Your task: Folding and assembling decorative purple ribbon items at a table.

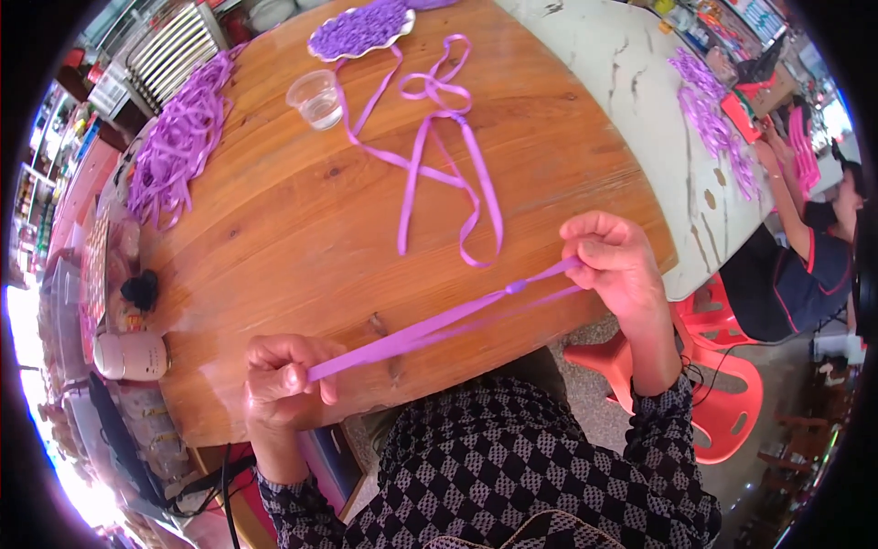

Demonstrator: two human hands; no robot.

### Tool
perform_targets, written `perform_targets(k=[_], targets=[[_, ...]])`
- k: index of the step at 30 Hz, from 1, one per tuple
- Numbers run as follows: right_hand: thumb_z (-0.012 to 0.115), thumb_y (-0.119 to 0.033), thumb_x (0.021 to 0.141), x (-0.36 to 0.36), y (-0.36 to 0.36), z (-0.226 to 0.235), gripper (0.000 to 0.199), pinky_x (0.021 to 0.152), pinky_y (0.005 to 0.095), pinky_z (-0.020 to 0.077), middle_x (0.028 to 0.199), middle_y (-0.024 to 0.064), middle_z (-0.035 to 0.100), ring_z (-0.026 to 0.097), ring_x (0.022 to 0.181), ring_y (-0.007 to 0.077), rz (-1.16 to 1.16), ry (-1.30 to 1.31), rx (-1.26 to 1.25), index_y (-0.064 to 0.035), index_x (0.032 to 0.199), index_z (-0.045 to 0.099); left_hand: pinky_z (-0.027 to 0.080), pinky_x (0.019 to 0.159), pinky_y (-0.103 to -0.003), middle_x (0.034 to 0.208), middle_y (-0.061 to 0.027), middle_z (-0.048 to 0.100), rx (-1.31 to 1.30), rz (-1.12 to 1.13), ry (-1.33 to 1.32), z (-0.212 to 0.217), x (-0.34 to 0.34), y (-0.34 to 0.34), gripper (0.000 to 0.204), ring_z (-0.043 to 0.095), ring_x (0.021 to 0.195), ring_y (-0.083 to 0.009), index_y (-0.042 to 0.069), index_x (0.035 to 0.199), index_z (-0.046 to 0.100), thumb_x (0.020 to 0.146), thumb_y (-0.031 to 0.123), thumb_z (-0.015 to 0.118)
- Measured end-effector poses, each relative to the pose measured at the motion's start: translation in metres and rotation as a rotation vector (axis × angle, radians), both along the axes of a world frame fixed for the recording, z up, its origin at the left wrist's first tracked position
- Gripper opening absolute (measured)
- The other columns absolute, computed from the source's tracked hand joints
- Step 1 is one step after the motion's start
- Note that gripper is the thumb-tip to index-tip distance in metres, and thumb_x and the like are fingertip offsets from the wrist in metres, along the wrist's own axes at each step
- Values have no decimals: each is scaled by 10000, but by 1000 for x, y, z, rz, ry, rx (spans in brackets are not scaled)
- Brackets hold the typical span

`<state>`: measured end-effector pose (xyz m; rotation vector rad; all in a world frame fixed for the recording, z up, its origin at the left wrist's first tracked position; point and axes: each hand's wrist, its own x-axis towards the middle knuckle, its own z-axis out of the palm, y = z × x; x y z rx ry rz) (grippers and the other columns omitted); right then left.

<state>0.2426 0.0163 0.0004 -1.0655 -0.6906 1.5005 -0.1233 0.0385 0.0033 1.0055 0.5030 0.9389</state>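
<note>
Between my two hands a purple ribbon (430, 325) is stretched out above the near edge of the wooden table. My left hand (285, 377) pinches one end between thumb and fingers. At the other end my right hand (615, 256) grips the ribbon, higher and to the right. A small darker purple bead or knot (517, 287) sits on the ribbon close to my right hand. A second strand hangs slightly blurred beneath the first. Farther off on the tabletop lies a looped purple ribbon (412, 165) with its tails spread toward me.
The round wooden table (265, 238) holds a clear plastic cup (322, 112) and a scalloped dish (316, 48) heaped with small purple pieces. Purple ribbons (178, 146) hang in a bundle at left, near a pale jar (137, 355). At right are red stools (732, 403) and another person at a marble-patterned table (631, 78).
</note>
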Motion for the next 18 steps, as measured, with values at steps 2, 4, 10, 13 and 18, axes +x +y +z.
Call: perform_targets(k=[2,4,10,13,18], targets=[[631,-45,764,6,1,-3,217,519,204,418,755,106,614,557,586,122,-3,39,60,46,954,576,405,640,-385,612,-150,584,9,10,-43,3,10,2,310,531,591,-250,26,589,531,764,252,651],[627,-43,763,9,2,-3,214,539,201,424,763,101,611,559,601,125,19,34,75,43,953,577,407,714,-419,636,-172,577,25,82,-35,7,8,1,371,535,641,-274,39,556,524,727,326,685],[603,-28,770,32,20,11,184,569,198,439,764,93,606,562,612,129,75,-123,105,39,940,583,401,794,-435,663,-175,568,18,124,76,4,15,1,395,550,667,-267,24,507,518,666,317,729],[597,-24,771,46,45,11,147,566,205,436,757,94,607,567,619,129,65,-176,117,38,904,592,414,778,-405,715,-177,583,20,94,78,8,30,4,352,560,698,-264,-3,558,558,627,278,757],[601,-17,760,72,128,18,131,542,221,415,757,98,615,568,631,131,33,-424,166,48,874,604,424,737,-311,806,-109,621,70,247,401,19,41,34,198,568,752,-212,-1,726,624,681,156,737]])
